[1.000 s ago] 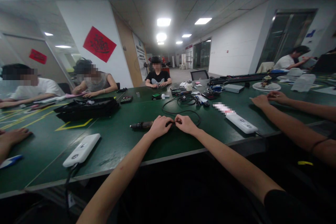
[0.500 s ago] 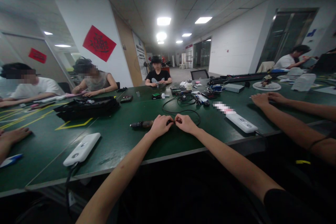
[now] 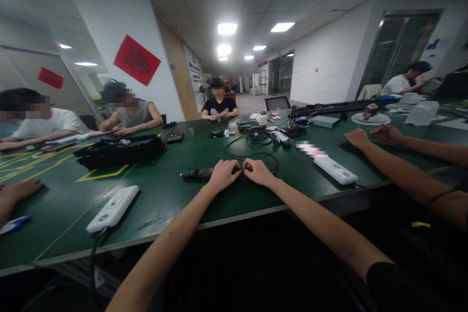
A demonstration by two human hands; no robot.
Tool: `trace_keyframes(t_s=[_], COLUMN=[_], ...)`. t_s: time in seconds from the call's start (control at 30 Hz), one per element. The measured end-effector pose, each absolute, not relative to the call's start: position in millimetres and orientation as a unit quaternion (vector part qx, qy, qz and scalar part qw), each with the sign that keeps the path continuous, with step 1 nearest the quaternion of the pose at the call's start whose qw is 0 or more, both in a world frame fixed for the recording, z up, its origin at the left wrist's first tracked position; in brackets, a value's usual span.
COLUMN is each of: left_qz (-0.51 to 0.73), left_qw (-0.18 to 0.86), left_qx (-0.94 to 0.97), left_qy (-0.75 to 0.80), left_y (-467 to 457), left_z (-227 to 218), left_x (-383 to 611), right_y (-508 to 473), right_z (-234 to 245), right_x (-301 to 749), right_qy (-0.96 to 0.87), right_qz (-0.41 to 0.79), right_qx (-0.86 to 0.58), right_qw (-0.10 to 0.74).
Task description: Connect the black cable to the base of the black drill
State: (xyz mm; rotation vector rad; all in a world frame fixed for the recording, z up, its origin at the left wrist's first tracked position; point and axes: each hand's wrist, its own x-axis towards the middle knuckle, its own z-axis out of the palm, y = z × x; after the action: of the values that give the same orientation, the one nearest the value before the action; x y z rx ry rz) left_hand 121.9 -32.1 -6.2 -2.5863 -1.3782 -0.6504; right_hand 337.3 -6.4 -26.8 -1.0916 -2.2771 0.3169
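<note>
A dark electric screwdriver [image 3: 199, 173] lies across the green table [image 3: 175, 214], its metal tip pointing left. My left hand [image 3: 224, 175] is closed around its rear end. Close beside it, my right hand [image 3: 257, 172] pinches the black cable [image 3: 275, 160] where it meets the tool's back end; the fingers hide the exact joint. From there the cable loops away across the table toward a pile of leads.
White power strips lie on the left [image 3: 113, 208] and right [image 3: 336, 169]. A black tray-like case [image 3: 120, 152] stands at left. Small parts and tools [image 3: 263, 129] clutter the far middle. A neighbour's hands [image 3: 360, 139] are at right, another person's hand [image 3: 25, 187] at left.
My hands stay almost still at the screwdriver's rear end. The view has shifted slightly. At right, the neighbour's hands have moved a little apart.
</note>
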Motion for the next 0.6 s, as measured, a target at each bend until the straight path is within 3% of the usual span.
trace_keyframes(t_s=[0.4, 0.6], left_qz=[-0.197, -0.194], left_qw=[0.086, 0.083], left_qx=[-0.859, -0.866], left_qy=[-0.465, -0.453], left_y=[-31.4, -32.3], left_z=[-7.7, -9.4], left_x=[124.1, 121.0], right_y=[-47.5, -142.8], right_z=[12.4, 41.4], right_x=[328.1, 313.9], right_qy=[-0.842, -0.859], right_qz=[0.020, 0.015], right_qx=[-0.432, -0.345], right_qw=[0.322, 0.378])
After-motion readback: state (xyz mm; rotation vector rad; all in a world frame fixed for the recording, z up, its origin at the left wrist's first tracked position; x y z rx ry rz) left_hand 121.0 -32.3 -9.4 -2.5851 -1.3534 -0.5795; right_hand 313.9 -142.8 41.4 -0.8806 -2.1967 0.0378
